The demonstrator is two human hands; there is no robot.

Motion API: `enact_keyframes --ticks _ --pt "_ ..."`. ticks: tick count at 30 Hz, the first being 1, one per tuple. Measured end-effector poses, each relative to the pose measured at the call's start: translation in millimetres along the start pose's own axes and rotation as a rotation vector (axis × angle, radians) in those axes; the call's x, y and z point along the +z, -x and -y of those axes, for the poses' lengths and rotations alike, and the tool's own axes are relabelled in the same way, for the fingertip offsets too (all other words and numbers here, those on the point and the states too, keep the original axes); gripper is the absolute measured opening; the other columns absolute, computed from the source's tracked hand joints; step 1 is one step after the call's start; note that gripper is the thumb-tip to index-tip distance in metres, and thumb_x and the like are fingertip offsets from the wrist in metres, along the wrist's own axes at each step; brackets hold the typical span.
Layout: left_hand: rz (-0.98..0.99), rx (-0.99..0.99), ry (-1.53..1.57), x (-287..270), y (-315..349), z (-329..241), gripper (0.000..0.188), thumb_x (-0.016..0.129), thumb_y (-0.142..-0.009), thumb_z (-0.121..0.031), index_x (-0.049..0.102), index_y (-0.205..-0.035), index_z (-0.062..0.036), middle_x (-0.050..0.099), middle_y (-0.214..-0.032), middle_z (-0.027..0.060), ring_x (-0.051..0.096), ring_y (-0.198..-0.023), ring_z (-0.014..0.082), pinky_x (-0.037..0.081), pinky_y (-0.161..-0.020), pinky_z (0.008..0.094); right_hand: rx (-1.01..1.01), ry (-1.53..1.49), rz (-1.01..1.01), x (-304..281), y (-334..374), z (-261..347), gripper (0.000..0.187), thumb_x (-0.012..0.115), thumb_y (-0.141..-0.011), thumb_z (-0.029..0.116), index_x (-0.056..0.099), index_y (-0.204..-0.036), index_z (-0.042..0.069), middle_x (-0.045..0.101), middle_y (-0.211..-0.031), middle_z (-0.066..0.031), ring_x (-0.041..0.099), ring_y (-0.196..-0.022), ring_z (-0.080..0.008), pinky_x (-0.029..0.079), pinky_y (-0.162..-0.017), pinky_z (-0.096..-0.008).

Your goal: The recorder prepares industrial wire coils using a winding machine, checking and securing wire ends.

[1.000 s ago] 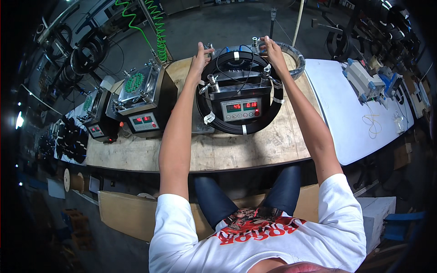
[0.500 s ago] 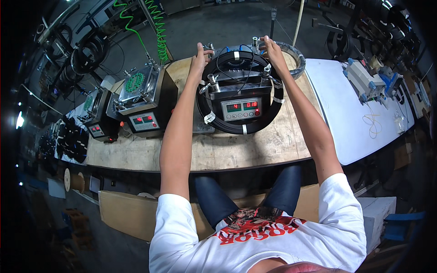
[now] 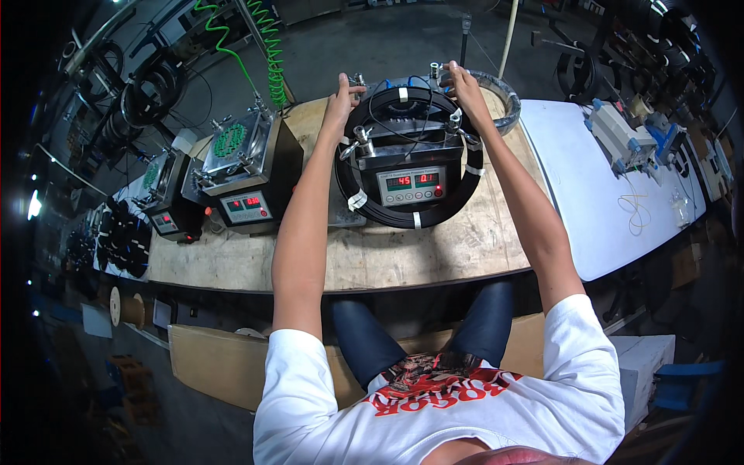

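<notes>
A fibre polishing machine (image 3: 411,187) with a red-digit display stands on the wooden bench. A coil of black cable (image 3: 416,219), bound with white tape, hangs around its front and top. My left hand (image 3: 339,107) reaches past the coil to the machine's back left corner clamp (image 3: 358,80), its fingers closed about it and partly hidden. At the back right corner clamp (image 3: 435,72), my right hand (image 3: 465,89) has its fingers bent round the post. Front corner clamps (image 3: 362,142) stand untouched. Thin black cables and blue-ended connectors (image 3: 415,80) lie over the machine's top.
Two similar machines (image 3: 248,182) with green round fixtures stand to the left on the wooden bench (image 3: 434,260). Green coiled hoses (image 3: 267,58) hang above them. A white table (image 3: 589,209) on the right carries grey and blue equipment (image 3: 620,139). A clear hose loop (image 3: 509,101) lies behind my right hand.
The displays on the machines show different digits. My left hand has shifted very slightly to the right; my right hand keeps its place.
</notes>
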State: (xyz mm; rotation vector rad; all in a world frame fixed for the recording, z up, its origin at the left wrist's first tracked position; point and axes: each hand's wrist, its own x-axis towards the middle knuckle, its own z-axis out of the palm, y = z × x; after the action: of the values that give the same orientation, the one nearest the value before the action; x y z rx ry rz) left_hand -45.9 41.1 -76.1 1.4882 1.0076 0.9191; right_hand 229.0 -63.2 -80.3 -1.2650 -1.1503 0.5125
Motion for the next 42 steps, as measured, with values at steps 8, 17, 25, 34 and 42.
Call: enact_keyframes --ticks 8,17,25,34,42 --pt "-0.043 0.069 -0.034 4 10 -5 0.078 0.031 -0.098 -0.069 0.071 -0.114 -0.0029 0.066 -0.097 0.0177 0.06 -0.096 0.0228 0.047 -0.091 0.035 -0.002 -0.06 -0.01 0 -2 -5 0.058 0.042 -0.105 0.047 0.064 -0.116 -0.006 0.063 -0.087 -0.0078 0.058 -0.08 -0.0158 0.048 -0.074 -0.0301" --pt "0.011 0.053 -0.028 2 3 0 0.081 0.027 -0.098 -0.07 0.073 -0.111 -0.0056 0.065 -0.099 0.0186 0.059 -0.097 0.0237 0.046 -0.091 0.0359 0.023 -0.133 -0.002 2 4 5 0.059 0.044 -0.104 0.048 0.062 -0.116 -0.006 0.062 -0.087 -0.0075 0.058 -0.079 -0.0154 0.051 -0.069 -0.0298" --pt "-0.006 0.012 -0.007 -4 0 4 0.082 0.026 -0.098 -0.071 0.074 -0.108 -0.0052 0.063 -0.088 0.0138 0.057 -0.088 0.0195 0.045 -0.087 0.031 0.046 -0.084 0.02 6 3 6 0.059 0.044 -0.104 0.048 0.063 -0.115 -0.006 0.063 -0.089 -0.0077 0.058 -0.082 -0.0152 0.051 -0.071 -0.0286" --pt "0.005 0.132 -0.029 4 8 -1 0.08 0.029 -0.097 -0.071 0.074 -0.109 -0.0064 0.063 -0.09 0.0139 0.057 -0.087 0.0189 0.046 -0.085 0.0308 0.03 -0.075 0.001 2 1 -1 0.06 0.044 -0.104 0.048 0.062 -0.118 -0.007 0.065 -0.093 -0.01 0.06 -0.084 -0.0163 0.049 -0.076 -0.0294" --pt "0.072 0.033 -0.075 5 7 -7 0.079 0.024 -0.099 -0.069 0.071 -0.116 -0.008 0.07 -0.095 0.0197 0.065 -0.092 0.0233 0.049 -0.089 0.0333 0.005 -0.012 0.001 0 3 6 0.058 0.045 -0.104 0.049 0.063 -0.109 -0.006 0.058 -0.081 -0.0045 0.053 -0.074 -0.0137 0.047 -0.067 -0.0291"
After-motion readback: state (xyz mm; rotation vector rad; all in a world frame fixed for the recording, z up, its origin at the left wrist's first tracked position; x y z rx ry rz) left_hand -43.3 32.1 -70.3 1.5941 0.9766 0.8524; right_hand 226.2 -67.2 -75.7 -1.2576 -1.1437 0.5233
